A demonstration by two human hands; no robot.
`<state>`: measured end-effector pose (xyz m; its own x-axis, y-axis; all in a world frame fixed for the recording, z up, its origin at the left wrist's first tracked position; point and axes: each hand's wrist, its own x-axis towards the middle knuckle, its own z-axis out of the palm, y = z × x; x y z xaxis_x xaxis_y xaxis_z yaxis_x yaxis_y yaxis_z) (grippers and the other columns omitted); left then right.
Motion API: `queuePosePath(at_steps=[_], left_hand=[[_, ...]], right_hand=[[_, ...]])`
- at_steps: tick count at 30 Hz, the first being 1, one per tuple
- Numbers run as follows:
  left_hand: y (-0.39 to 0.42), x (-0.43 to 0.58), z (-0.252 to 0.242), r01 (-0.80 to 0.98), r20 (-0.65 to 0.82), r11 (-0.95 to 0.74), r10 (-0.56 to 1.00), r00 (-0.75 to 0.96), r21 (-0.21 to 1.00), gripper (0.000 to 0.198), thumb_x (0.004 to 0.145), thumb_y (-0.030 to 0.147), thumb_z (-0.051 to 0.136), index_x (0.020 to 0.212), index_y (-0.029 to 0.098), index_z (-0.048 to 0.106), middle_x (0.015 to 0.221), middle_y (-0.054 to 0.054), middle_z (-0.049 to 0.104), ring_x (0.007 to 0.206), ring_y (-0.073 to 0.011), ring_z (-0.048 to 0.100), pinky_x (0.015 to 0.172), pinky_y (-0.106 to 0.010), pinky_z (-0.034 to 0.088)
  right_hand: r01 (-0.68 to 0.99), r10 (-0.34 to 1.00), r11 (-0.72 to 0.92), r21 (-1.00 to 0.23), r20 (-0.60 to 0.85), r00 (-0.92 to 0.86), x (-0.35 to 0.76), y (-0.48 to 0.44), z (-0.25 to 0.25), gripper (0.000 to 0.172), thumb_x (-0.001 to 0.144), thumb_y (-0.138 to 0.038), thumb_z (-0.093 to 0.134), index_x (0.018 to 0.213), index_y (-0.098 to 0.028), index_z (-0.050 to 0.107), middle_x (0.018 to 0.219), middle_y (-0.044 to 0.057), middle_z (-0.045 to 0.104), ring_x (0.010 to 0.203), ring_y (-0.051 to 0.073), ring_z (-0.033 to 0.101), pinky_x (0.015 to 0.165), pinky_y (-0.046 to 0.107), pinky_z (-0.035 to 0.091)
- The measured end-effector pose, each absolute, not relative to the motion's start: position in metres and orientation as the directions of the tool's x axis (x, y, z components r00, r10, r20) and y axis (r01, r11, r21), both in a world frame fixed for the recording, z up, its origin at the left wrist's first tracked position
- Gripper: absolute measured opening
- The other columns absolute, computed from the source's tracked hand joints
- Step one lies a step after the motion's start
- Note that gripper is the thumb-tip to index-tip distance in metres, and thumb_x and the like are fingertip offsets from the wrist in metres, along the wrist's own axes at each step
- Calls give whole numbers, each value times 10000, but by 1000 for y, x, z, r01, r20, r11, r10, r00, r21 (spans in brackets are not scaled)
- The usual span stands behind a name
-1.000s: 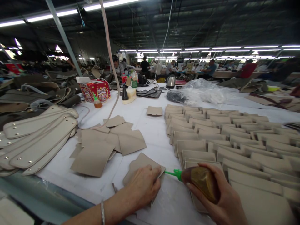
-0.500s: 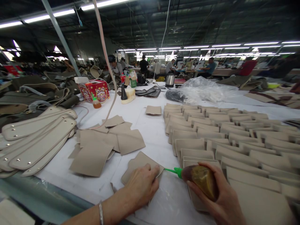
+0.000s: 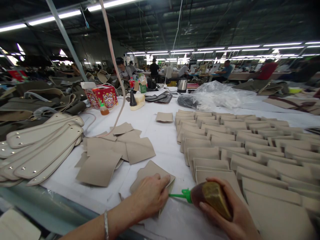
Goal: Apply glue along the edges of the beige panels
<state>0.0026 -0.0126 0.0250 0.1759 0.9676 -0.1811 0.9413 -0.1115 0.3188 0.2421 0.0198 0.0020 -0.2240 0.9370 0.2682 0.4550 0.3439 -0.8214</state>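
Observation:
My left hand (image 3: 151,193), with a bangle on its wrist, has its fingers curled on a beige leather piece (image 3: 147,171) lying near the table's front edge. Part of that piece is covered by the hand. My right hand (image 3: 232,213) is wrapped around a squeeze bottle (image 3: 212,198) holding dark amber liquid, probably glue. The bottle is tipped on its side, and its thin green nozzle points left to the piece's right edge, close by my left fingers. Whether the tip touches the leather I cannot tell.
Loose beige pieces (image 3: 100,166) lie in a pile to the left, beside stitched straps with studs (image 3: 50,150). Rows of folded beige pieces (image 3: 225,143) fill the right side. Farther back are a small glue bottle (image 3: 103,109), a red box (image 3: 110,96), a kettle (image 3: 182,86) and plastic wrap (image 3: 220,95).
The bottle's nozzle has moved down and toward me along the leather piece's right edge, with my right hand following. My left hand stays on the piece almost unmoved.

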Motion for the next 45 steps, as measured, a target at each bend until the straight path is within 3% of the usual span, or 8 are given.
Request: queuePosePath(at_steps=[5,11,15,20,27,35,40,45], left_hand=[[-13,1,25,938,-190,-101,967,172,332,398,910,262,351,1254,300,548,887,-51,630,813,-248,632,696,-324,447],[-15,-3,21,922,-175,-116,966,191,368,406,910,268,358,1281,293,523,895,-50,616,842,-245,621,726,-321,446],[-16,-3,20,921,-174,-118,965,194,372,380,928,283,347,1264,296,524,882,-41,606,826,-233,614,720,-311,440],[-16,-3,20,926,-173,-123,966,195,357,371,918,277,367,1256,287,519,903,-42,603,837,-234,612,735,-314,441],[-17,-2,20,926,-180,-115,965,190,361,409,923,290,362,1313,283,481,922,-49,603,859,-248,616,745,-333,457],[-17,-1,20,926,-179,-100,968,175,363,404,918,289,366,1299,267,499,940,-55,607,869,-251,612,761,-346,467],[-17,-1,19,929,-175,-102,969,173,355,410,918,282,359,1306,263,490,944,-58,606,862,-253,614,765,-355,470],[-16,-1,20,931,-194,-94,966,171,353,396,921,288,361,1294,269,496,942,-56,606,864,-244,610,760,-337,466]], right_hand=[[477,952,306,-824,269,-146,241,19,4,441,817,-505,650,1156,-261,507,1039,0,590,896,213,589,801,275,448],[420,909,365,-831,220,-354,245,14,-4,449,825,-489,666,1171,-262,489,1022,-5,632,899,196,636,753,218,498],[442,954,284,-851,204,-222,244,9,-3,467,805,-507,669,1161,-249,513,1008,6,636,859,206,635,744,238,495],[338,954,230,-913,144,-263,236,-2,-3,465,754,-474,688,1132,-249,538,991,0,649,887,225,630,764,256,477],[318,968,186,-930,119,-219,233,-11,-2,456,769,-472,677,1142,-260,523,1014,-10,634,894,216,618,781,253,454],[375,970,219,-901,160,-182,237,-11,-2,445,773,-472,679,1136,-263,528,1060,4,620,930,230,611,832,278,444],[320,951,256,-912,177,-255,236,-12,-3,418,797,-454,659,1144,-268,518,1070,2,621,954,225,606,827,269,447],[367,966,249,-896,206,-154,237,-8,-6,444,796,-465,681,1154,-262,513,1123,15,593,1007,226,584,881,269,422]])
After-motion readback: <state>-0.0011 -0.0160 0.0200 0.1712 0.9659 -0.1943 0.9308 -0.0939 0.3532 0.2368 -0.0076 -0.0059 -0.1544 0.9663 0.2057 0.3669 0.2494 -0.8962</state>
